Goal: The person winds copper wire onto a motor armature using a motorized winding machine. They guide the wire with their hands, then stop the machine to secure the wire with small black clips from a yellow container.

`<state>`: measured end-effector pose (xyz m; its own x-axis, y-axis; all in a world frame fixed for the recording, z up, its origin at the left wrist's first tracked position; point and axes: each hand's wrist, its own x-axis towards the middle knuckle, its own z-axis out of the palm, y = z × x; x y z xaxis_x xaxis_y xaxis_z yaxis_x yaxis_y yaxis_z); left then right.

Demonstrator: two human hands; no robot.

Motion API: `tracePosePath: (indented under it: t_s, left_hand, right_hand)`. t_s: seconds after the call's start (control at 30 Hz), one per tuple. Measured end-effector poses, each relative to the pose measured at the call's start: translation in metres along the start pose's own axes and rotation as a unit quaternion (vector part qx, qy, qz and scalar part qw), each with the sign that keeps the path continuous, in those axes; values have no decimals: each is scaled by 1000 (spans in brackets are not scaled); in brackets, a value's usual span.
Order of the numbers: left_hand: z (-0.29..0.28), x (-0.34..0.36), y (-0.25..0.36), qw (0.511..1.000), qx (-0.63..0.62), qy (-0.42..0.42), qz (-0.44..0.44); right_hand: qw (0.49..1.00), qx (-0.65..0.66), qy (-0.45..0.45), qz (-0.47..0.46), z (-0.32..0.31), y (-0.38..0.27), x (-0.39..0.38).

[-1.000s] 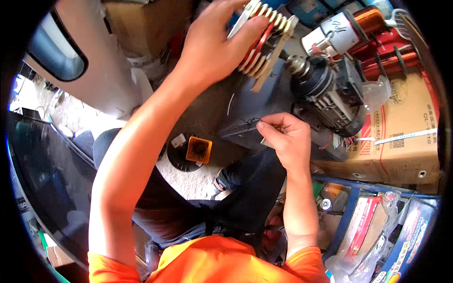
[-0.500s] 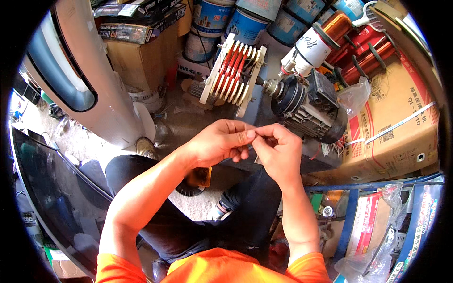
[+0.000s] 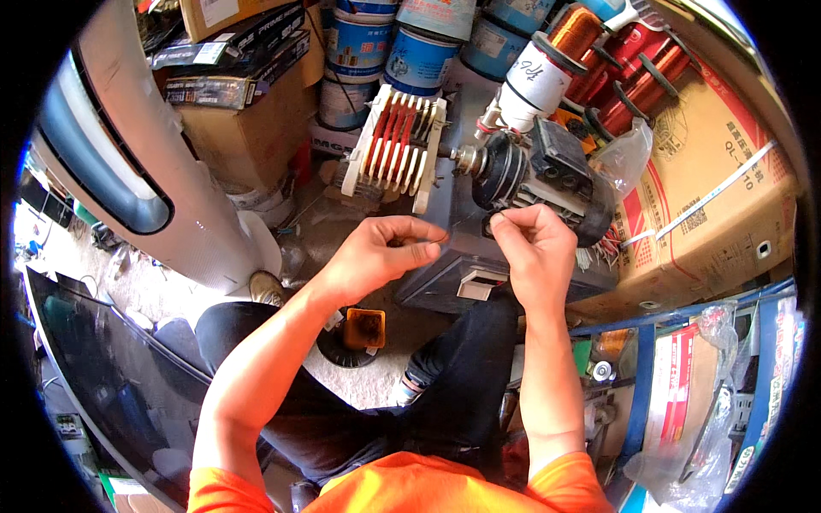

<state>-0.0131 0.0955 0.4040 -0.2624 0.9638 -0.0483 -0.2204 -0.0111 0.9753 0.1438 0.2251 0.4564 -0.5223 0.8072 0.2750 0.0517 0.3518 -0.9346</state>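
My left hand [image 3: 385, 256] is pinched on what looks like a thin wire [image 3: 440, 238], low in front of the winding frame. My right hand [image 3: 534, 256] pinches a small dark strand, its full shape unclear, beside the motor's front. The winding frame [image 3: 389, 150], with cream slotted bars and red windings, sits on a shaft just beyond my hands. Its shaft joins a dark electric motor [image 3: 564, 192] on a grey metal housing [image 3: 440, 282].
Paint pails [image 3: 419, 64] and copper wire spools [image 3: 564, 38] stack behind. A strapped cardboard box [image 3: 701, 231] stands right, a white tower appliance [image 3: 124, 128] left, a dark curved panel [image 3: 103, 359] lower left. A small orange container [image 3: 363, 329] lies below, between my legs.
My left hand has let go of the winding frame and come down beside my right; after meeting at the fingertips, the two hands have moved slightly apart. The view has also shifted.
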Motion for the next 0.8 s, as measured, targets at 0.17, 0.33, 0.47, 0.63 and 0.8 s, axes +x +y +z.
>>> tracePosePath:
  t_s: [0.17,0.33,0.47,0.63,0.8]
  left_hand:
    - [20,-9,8,982,32,111,152]
    - [18,-1,0,955,37,173,240]
    - [12,-1,-2,979,1,140,147]
    - [9,3,-1,975,-173,120,69]
    - [5,4,4,980,-172,94,40]
  right_hand:
    - [982,129,-71,119,7,5,-3]
    - [976,98,-128,149,14,13,-12]
    - [993,85,-66,45,21,13,-19]
    - [963,256,-80,-35,45,22,-28]
    - [978,195,-78,-1,42,31,-24]
